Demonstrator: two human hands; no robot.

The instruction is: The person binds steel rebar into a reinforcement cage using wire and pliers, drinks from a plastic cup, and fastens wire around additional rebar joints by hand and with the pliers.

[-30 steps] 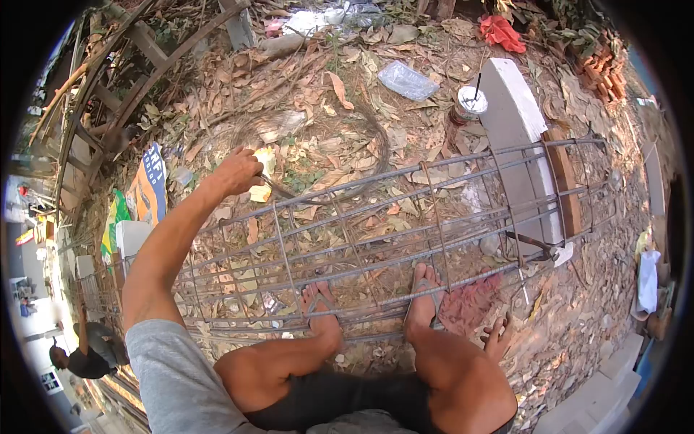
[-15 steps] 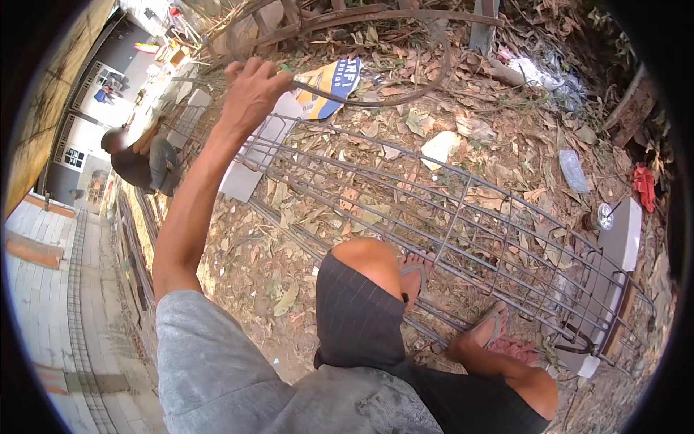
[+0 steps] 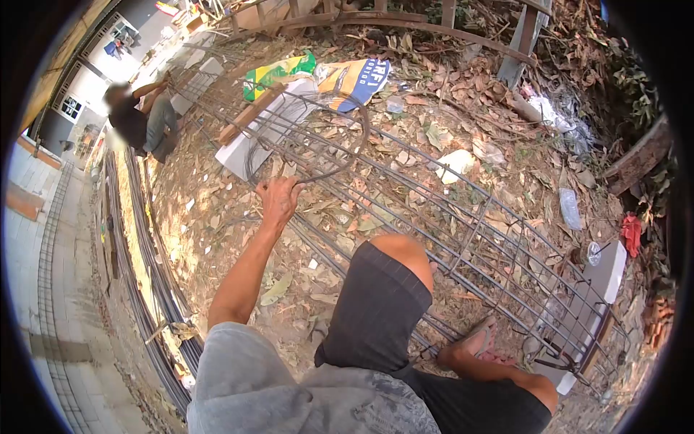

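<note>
My left hand (image 3: 277, 200) is closed around the lower edge of a coil of thin dark wire (image 3: 366, 130). The wire loop lies over one end of a long rebar cage (image 3: 490, 195) made of steel bars with square stirrups. A pale block (image 3: 238, 160) supports the cage near my hand, with a wooden strip (image 3: 249, 114) across it. Beyond my feet, another pale block (image 3: 606, 273) holds up the other end. My right hand is out of view.
Another person (image 3: 137, 119) crouches at the far left by more rebar. Long dark bars (image 3: 148, 289) lie along the left. A yellow-green sack (image 3: 278, 72) and a blue-orange sack (image 3: 361, 83) lie on leafy ground. A wooden rail (image 3: 405, 20) crosses the back.
My left hand has come down and closer to my body, bringing the wire coil down over the cage's end. The view has shifted, uncovering the wooden strip and yellow-green sack.
</note>
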